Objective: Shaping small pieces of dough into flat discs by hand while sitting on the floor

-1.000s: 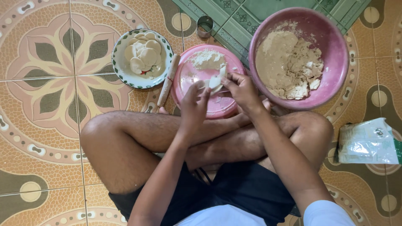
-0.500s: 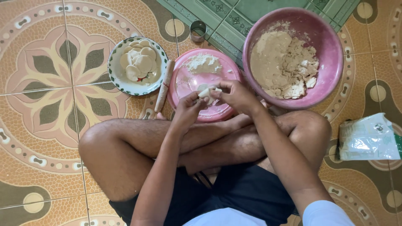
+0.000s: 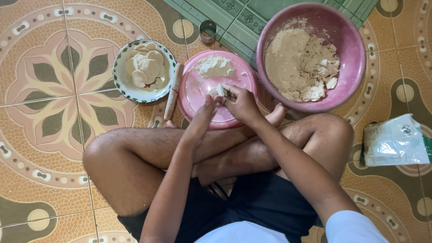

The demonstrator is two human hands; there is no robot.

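Note:
I sit cross-legged on a patterned tile floor. My left hand [image 3: 204,113] and my right hand [image 3: 240,103] meet over a pink plate [image 3: 193,96], both pinching a small lump of pale dough [image 3: 220,90]. A heap of flour [image 3: 212,66] lies at the plate's far side. A wooden rolling pin [image 3: 173,92] rests against the plate's left rim. Left of it stands a patterned white bowl [image 3: 120,74] with several flat dough rounds [image 3: 146,68]. To the right stands a large pink basin [image 3: 351,40] holding crumbly dough [image 3: 299,65].
A small round metal cutter [image 3: 208,30] stands beyond the plate, at the edge of a green mat [image 3: 243,18]. A white plastic flour bag [image 3: 393,141] lies on the floor at the right. My crossed legs [image 3: 180,150] fill the near middle.
The view has shifted, so everything sits lower and further left in frame. My hands stay together over the pink plate, working the dough lump, now a little lower on the plate.

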